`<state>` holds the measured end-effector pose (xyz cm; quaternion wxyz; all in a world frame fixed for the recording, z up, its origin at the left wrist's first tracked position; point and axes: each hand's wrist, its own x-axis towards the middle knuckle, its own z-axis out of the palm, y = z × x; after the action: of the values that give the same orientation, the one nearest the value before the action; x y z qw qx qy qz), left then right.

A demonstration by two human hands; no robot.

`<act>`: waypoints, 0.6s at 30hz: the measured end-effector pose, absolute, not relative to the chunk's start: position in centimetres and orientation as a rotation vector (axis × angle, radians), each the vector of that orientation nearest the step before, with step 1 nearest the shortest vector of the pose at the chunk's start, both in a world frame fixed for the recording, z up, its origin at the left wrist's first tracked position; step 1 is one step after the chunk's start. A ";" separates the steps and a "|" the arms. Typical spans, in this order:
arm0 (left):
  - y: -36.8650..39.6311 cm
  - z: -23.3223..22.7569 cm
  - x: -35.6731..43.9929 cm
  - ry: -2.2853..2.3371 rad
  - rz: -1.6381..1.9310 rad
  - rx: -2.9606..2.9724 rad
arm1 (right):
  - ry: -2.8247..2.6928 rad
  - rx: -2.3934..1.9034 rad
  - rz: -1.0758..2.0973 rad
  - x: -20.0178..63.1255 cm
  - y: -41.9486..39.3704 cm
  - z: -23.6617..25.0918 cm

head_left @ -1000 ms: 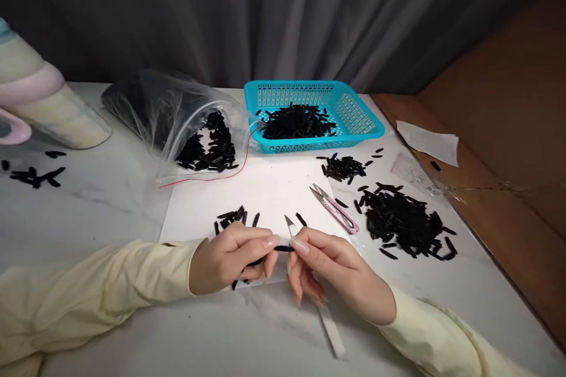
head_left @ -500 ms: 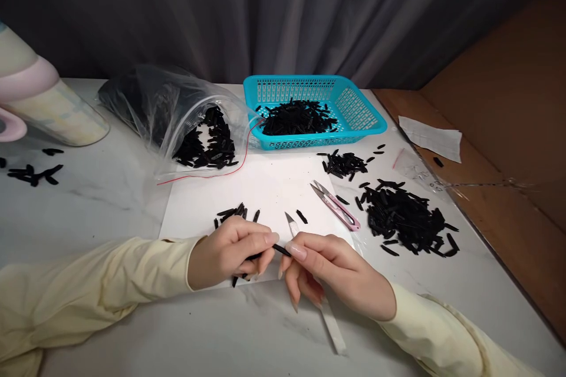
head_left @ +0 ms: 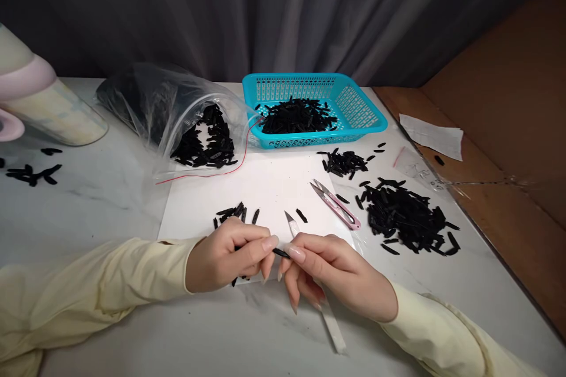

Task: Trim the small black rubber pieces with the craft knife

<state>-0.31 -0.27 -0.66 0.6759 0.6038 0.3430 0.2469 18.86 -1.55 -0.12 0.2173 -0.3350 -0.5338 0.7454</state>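
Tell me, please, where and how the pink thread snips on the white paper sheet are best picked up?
Grip the pink thread snips at the rounded pink rear end nearest the pile of black plastic strips, coming from above and from the right. They lie flat with the bare metal blades pointing away to the left, so the looped pink end is probably the safer hold, nearest the right hand.

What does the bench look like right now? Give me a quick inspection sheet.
Surface: marble-look table, white sheet in the middle.
Job's things: black strip pinched between both hands; craft knife in right hand.
Clutter: pink snips, blue basket, plastic bag, loose pile.
Grippers: left hand and right hand both closed.
Cables: nothing seen; red thread only.
Surroundings: grey curtain, cardboard.
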 end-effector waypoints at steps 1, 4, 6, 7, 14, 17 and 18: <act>-0.3 -0.6 -0.3 0.769 0.566 1.384 | -1.488 -0.928 2.060 18.9 -1.5 -0.1; -0.3 -0.6 -0.4 0.763 0.595 1.470 | -1.521 -0.926 2.030 18.8 -1.6 -0.1; -0.3 -0.6 -0.4 0.756 0.618 1.546 | -1.546 -0.921 2.007 18.7 -1.6 -0.1; -0.3 -0.7 -0.5 0.750 0.637 1.590 | -1.557 -0.916 1.999 18.7 -1.6 -0.1; -0.8 -1.3 -0.8 0.716 0.705 1.856 | -1.586 -0.899 1.983 18.6 -1.8 -0.1; -0.9 -1.4 -0.8 0.706 0.651 1.867 | -1.643 -0.900 1.950 18.6 -1.7 0.1; -0.9 -1.3 -0.8 0.704 0.633 1.846 | -1.683 -0.917 1.912 18.6 -1.7 0.3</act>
<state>-0.75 -0.90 -1.31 0.5087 0.7660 0.2923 0.2628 18.64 -1.74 0.25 0.2154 -0.3307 -0.6072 0.6896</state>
